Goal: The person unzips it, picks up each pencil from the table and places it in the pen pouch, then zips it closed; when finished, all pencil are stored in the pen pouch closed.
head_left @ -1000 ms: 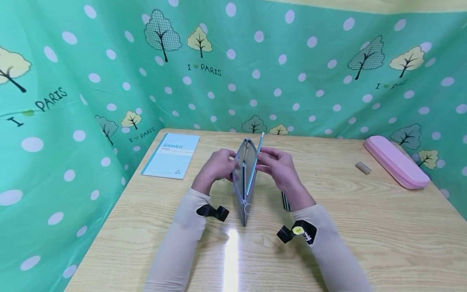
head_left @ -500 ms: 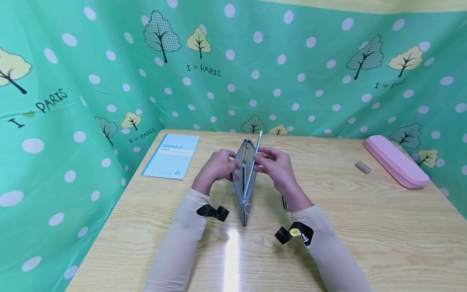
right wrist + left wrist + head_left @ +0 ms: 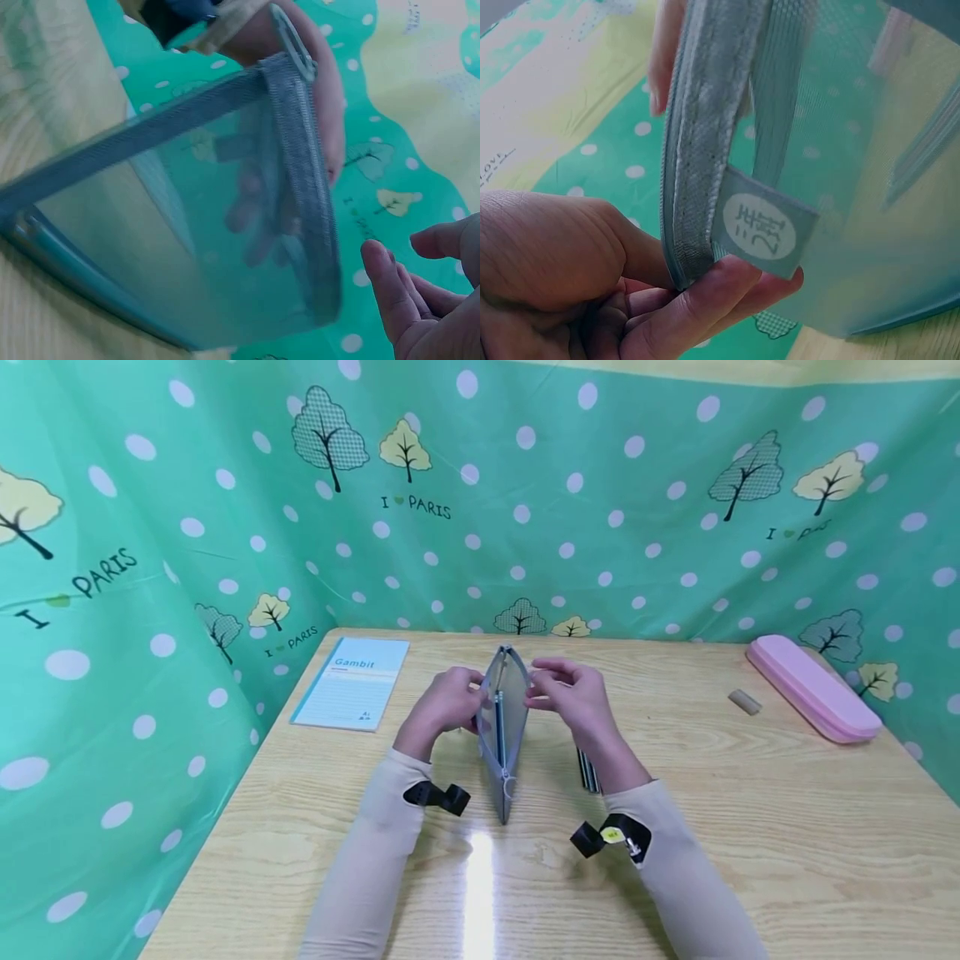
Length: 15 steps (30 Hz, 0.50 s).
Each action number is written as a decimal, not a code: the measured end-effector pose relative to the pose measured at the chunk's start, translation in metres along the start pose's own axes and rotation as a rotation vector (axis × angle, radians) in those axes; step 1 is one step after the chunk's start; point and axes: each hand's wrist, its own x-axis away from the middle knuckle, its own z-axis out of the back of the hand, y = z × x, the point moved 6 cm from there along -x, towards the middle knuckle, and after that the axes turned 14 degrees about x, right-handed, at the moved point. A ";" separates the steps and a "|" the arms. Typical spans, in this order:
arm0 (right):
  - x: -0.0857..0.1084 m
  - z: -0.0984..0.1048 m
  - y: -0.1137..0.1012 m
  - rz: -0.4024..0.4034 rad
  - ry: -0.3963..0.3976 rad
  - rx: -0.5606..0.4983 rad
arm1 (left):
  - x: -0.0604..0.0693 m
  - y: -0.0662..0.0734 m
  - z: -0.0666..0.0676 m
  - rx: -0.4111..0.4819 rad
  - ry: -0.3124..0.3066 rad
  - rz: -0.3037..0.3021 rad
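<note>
A grey zip pouch with see-through mesh sides [image 3: 514, 718] stands on its edge, its mouth open upward. My left hand [image 3: 450, 700] pinches its left rim; in the left wrist view the thumb and fingers of that hand [image 3: 675, 300] hold the zip band [image 3: 705, 127] beside a cloth tag [image 3: 763, 225]. Slim pencils [image 3: 499, 727] lie lengthwise inside the pouch. My right hand [image 3: 576, 700] is at the right rim; the right wrist view shows this hand [image 3: 427, 300] beside the pouch [image 3: 300, 150], thumb and fingers apart with nothing between them.
Several dark striped pencils [image 3: 588, 772] lie on the table under the right wrist. A notebook [image 3: 351, 685] is at the back left. To the right are a small grey-brown block [image 3: 745, 702] and a pink case [image 3: 813, 689]. A green curtain hangs behind.
The light blue pencil in my right hand has gone down into the pouch, and the fingers have let go of it. My left hand keeps its hold on the rim.
</note>
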 end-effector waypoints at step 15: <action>-0.033 0.082 0.054 -0.231 -0.145 0.178 | -0.001 -0.002 0.003 -0.009 0.004 -0.004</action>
